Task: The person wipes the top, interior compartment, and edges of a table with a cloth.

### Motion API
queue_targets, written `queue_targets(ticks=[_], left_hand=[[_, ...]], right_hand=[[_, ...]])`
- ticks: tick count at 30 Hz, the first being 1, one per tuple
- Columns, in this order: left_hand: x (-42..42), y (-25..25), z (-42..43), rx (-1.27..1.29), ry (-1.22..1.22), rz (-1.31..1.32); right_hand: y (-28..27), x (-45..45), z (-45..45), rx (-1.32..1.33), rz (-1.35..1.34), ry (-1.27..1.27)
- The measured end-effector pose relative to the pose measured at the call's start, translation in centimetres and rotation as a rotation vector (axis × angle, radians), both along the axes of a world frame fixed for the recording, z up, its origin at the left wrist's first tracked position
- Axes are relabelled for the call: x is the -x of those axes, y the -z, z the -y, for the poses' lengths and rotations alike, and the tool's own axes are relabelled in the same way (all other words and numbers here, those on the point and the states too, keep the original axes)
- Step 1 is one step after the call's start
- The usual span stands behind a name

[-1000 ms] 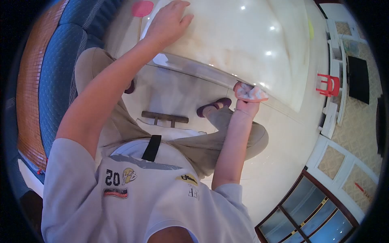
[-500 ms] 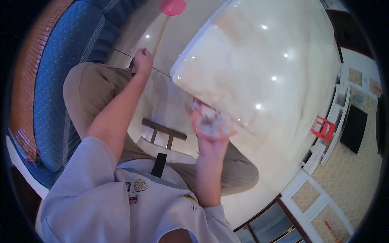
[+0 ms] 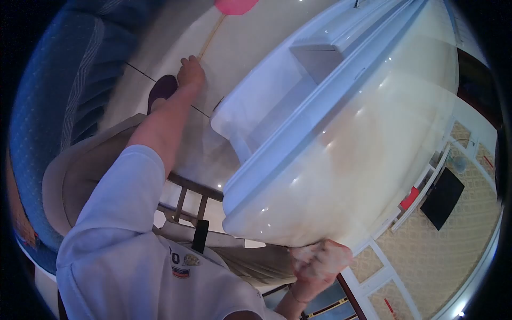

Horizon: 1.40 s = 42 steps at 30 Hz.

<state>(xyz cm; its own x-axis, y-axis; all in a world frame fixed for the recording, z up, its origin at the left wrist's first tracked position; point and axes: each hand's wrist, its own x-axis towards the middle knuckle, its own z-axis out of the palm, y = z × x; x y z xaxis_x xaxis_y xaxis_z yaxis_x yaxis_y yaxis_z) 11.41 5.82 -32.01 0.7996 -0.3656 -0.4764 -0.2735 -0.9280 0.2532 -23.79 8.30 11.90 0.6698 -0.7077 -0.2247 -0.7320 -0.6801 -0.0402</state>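
Note:
At the upper left, my left hand (image 3: 191,73) is closed around the lower end of a thin wooden stick (image 3: 211,37). The stick has a flat, rounded pink head (image 3: 237,5), cut off by the top of the view, so its kind is unclear. My left arm is stretched forward, low beside a dark shoe (image 3: 162,89). Against the near edge of a glossy marble-patterned tabletop (image 3: 341,165), my right hand (image 3: 320,260) is curled with its knuckles up. Its fingertips are hidden, and whatever lies in them cannot be seen.
Under the tabletop, a white table base (image 3: 266,106) has an opening. A blue quilted sofa (image 3: 45,133) runs along the left. Near my lap is a brown wooden frame (image 3: 184,200). A black screen (image 3: 442,198) and red object (image 3: 409,198) are at right.
My view has dipped and tilted, so the table's side and base now show. My right hand appears lower and farther right, still by the tabletop edge. My left hand still grips the stick.

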Motion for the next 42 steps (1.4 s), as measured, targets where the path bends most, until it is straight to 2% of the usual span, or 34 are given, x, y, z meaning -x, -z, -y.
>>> queue_targets(ticks=[1, 3, 4, 5, 7, 8, 10, 11, 12, 13, 15, 16, 18, 19, 21, 25, 27, 28, 31, 33, 34, 35, 37, 39, 40, 42], left_hand=[[0.0, 0.4, 0.1, -0.002, -0.002, -0.018], [-0.7, 1.4, 0.0, 0.061, 0.036, -0.031], [-1.2, 1.8, 0.4, 0.068, 0.028, -0.027], [-1.1, 2.2, 0.3, 0.069, 0.065, -0.051], [-0.4, 2.6, 0.1, 0.068, 0.098, -0.091], [-0.3, 2.7, 0.1, 0.085, 0.078, -0.111], [-0.3, 3.2, 0.7, 0.106, 0.044, -0.122], [-0.1, 3.2, 1.3, 0.141, -0.047, -0.236], [0.2, 3.2, 1.7, 0.176, -0.138, -0.35], [0.4, 2.2, 1.9, 0.174, -0.149, -0.346], [0.9, -1.0, 2.1, 0.453, -0.174, -0.6], [1.0, -2.4, 2.2, 0.458, -0.174, -0.595], [1.3, -5.1, 2.1, 0.645, -0.285, -0.754], [1.3, -6.5, 2.0, 0.647, -0.287, -0.755], [1.0, -8.9, 1.9, 0.756, -0.316, -0.682], [1.5, -11.4, 2.5, 0.85, -0.231, -0.596], [1.2, -14.1, 3.1, 0.816, 0.047, -0.184], [0.9, -15.4, 3.5, 0.817, 0.047, -0.186], [1.5, -17.8, 4.5, 0.901, 0.001, -0.328], [3.2, -17.8, 6.3, 0.967, -0.374, -1.059], [5.0, -16.7, 7.1, 1.007, -0.403, -1.156], [7.4, -15.0, 7.8, 1.045, -0.432, -1.257], [12.8, -12.4, 8.4, 1.008, -0.4, -1.425], [17.3, -10.6, 7.8, 0.845, -0.273, -1.502], [18.9, -9.2, 7.6, 0.841, -0.273, -1.506], [20.3, -7.9, 7.0, 0.467, -0.303, -1.693]], right_hand=[[0.5, 0.6, -0.5, -0.037, 0.029, -0.04], [3.2, -0.8, -4.3, 0.072, 0.549, 0.863], [3.3, -1.4, -4.8, 0.079, 0.48, 0.875], [3.5, -2.0, -4.8, 0.078, 0.483, 0.864], [2.5, -3.3, -4.8, -0.009, 0.22, 0.408], [2.4, -3.0, -4.8, 0.017, 0.148, 0.288], [2.6, -3.9, -4.5, -0.009, 0.164, 0.249], [2.7, -4.2, -4.4, -0.036, 0.182, 0.22], [2.6, -3.7, -4.3, -0.036, 0.073, 0.155], [2.8, -3.7, -3.8, -0.04, 0.075, 0.144], [3.3, -2.9, -1.2, -0.033, 0.161, 0.021], [3.6, -1.9, 0.3, -0.019, 0.187, -0.034], [4.4, -0.3, 2.8, 0.062, 0.254, -0.088], [4.9, -0.1, 3.9, 0.129, 0.294, -0.085], [5.8, -0.6, 5.7, 0.172, 0.484, 0.315], [6.0, 0.5, 6.4, 0.213, 0.498, 0.137], [6.5, -0.3, 6.4, 0.235, 0.56, 0.16], [6.5, -0.2, 6.4, 0.236, 0.558, 0.16], [6.1, 0.2, 6.0, 0.23, 0.453, 0.18], [6.0, -0.4, 5.8, 0.171, 0.485, 0.277], [5.7, 1.3, 6.0, 0.262, 0.319, 0.171], [5.9, 1.0, 6.1, 0.262, 0.316, 0.17], [6.2, 0.4, 6.1, 0.192, 0.523, 0.225], [6.6, 0.5, 6.0, 0.19, 0.559, 0.23], [6.7, 0.7, 6.0, 0.192, 0.598, 0.235], [6.3, 0.7, 6.2, 0.231, 0.527, 0.189]])
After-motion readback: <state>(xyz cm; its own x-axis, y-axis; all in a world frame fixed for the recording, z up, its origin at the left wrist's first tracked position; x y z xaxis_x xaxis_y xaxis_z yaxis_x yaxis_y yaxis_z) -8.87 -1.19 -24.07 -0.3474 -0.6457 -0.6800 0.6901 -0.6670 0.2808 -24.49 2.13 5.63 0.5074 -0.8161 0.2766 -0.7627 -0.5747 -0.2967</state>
